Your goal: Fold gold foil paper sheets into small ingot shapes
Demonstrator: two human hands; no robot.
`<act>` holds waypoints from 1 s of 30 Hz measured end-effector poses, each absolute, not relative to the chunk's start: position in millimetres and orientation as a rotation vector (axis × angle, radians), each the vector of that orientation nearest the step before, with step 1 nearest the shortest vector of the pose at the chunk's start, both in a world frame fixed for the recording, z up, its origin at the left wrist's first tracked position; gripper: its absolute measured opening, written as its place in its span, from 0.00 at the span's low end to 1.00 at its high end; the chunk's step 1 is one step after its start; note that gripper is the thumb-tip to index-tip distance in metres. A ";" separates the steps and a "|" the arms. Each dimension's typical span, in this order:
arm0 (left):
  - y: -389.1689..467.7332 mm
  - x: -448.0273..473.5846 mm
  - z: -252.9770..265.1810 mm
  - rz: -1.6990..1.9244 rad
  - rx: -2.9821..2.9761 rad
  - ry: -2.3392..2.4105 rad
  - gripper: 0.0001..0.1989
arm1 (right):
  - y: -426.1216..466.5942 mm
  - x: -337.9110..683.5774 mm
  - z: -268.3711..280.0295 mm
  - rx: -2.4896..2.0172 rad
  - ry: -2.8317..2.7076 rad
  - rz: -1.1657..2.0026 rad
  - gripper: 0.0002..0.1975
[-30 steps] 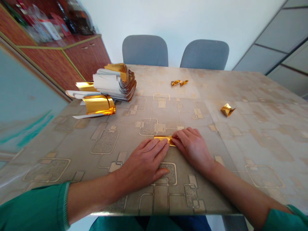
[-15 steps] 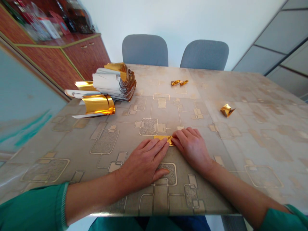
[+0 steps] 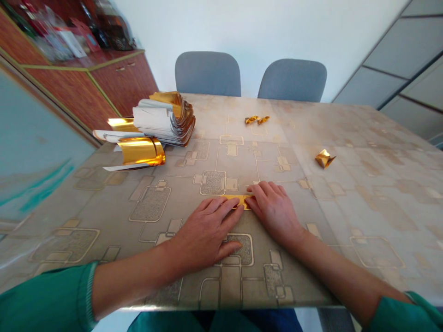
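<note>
A narrow folded strip of gold foil paper (image 3: pixel 243 201) lies flat on the table in front of me, partly covered by fingers of both hands. My left hand (image 3: pixel 206 230) rests on its left part, palm down, with fingers stretched out and the thumb apart. At the strip's right end, my right hand (image 3: pixel 275 210) has its fingers curled, thumb and fingertips closed on the paper. Farther right sits a folded gold paper piece (image 3: pixel 324 159). Two more small folded gold pieces (image 3: pixel 256 120) lie near the far side of the table.
A thick stack of gold-and-white paper sheets (image 3: pixel 162 120) stands at the back left, with a curled gold sheet (image 3: pixel 142 151) before it. The table (image 3: pixel 155 263) has a patterned, glossy cover. Two grey chairs (image 3: pixel 207 74) stand beyond it; a wooden cabinet (image 3: pixel 121 78) is at the left.
My left hand has shifted slightly left along the strip, showing a little more gold between the hands. My right hand stays at the right end. The view has tilted very slightly.
</note>
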State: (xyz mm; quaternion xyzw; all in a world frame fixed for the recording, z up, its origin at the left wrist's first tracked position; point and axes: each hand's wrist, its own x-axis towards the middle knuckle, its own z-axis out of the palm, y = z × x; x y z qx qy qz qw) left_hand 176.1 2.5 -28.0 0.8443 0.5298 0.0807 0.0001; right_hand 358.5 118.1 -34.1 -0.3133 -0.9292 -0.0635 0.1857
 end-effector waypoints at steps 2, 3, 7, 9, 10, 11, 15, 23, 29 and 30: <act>3.2 175.1 -27.4 0.250 2.651 1.646 0.35 | 114.9 361.0 -28.1 -0.821 -2.607 -0.164 0.04; 3.4 174.6 -27.3 0.250 2.653 1.638 0.35 | 112.5 362.7 -24.9 -0.765 -2.616 -0.159 0.04; 3.7 173.0 -27.7 0.235 2.660 1.626 0.35 | 100.8 369.3 -17.0 -0.522 -2.721 -0.130 0.08; 4.2 172.0 -27.7 0.236 2.663 1.623 0.34 | 96.6 371.0 -16.3 -0.503 -2.746 -0.142 0.08; 4.6 171.3 -27.5 0.236 2.666 1.618 0.34 | 95.3 371.4 -16.2 -0.508 -2.749 -0.153 0.09; 5.2 170.5 -27.3 0.237 2.671 1.615 0.34 | 94.3 371.6 -16.0 -0.513 -2.752 -0.165 0.09; 7.5 164.2 -25.6 0.216 2.690 1.582 0.36 | 92.6 371.4 -12.5 -0.516 -2.786 -0.208 0.11; 5.3 138.1 -26.2 0.192 2.728 1.502 0.32 | 95.7 369.4 -9.8 -0.510 -2.820 -0.227 0.12; 2.3 127.4 -27.6 0.181 2.756 1.518 0.30 | 98.5 372.0 -7.6 -0.556 -2.820 -0.119 0.10; 2.2 126.3 -27.4 0.174 2.766 1.514 0.30 | 98.9 373.2 -6.9 -0.567 -2.820 -0.096 0.09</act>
